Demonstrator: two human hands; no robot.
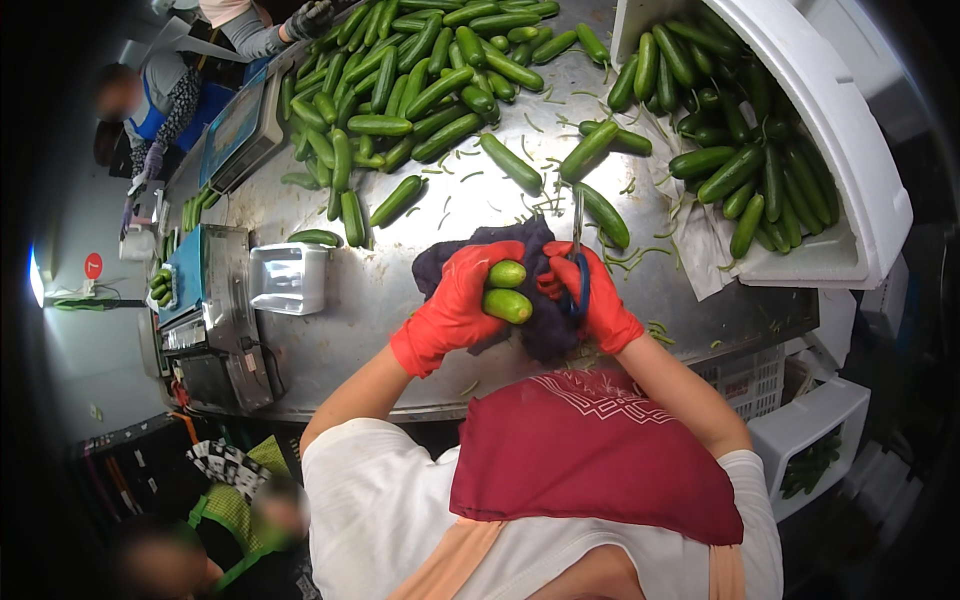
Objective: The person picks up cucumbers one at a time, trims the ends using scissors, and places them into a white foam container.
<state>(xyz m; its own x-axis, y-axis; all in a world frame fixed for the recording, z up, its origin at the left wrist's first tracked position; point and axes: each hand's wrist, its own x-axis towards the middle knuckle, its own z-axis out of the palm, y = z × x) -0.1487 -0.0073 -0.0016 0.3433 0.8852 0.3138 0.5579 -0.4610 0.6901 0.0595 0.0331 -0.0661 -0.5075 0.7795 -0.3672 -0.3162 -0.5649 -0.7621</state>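
Observation:
My left hand (455, 305), in a red rubber glove, is closed around two short cucumbers (508, 305), their pale ends showing side by side. My right hand (605, 305), gloved in red too, grips blue-handled scissors (579, 215) with the blades pointing away from me; whether the blades are apart is hard to tell. Under and between both hands lies a crumpled dark purple cloth (535, 235), and the right fingertips come up against it. Just past the scissors, a few loose cucumbers (512, 163) rest on the metal table (360, 340) among cut stem bits.
A big cucumber heap (400, 90) covers the far left. At right, a white foam box (850, 130) lies tipped, cucumbers inside. A clear plastic tub (287, 278) and scales (235, 130) stand left. Another person's gloved hand (308, 20) is by the heap; more people are at left.

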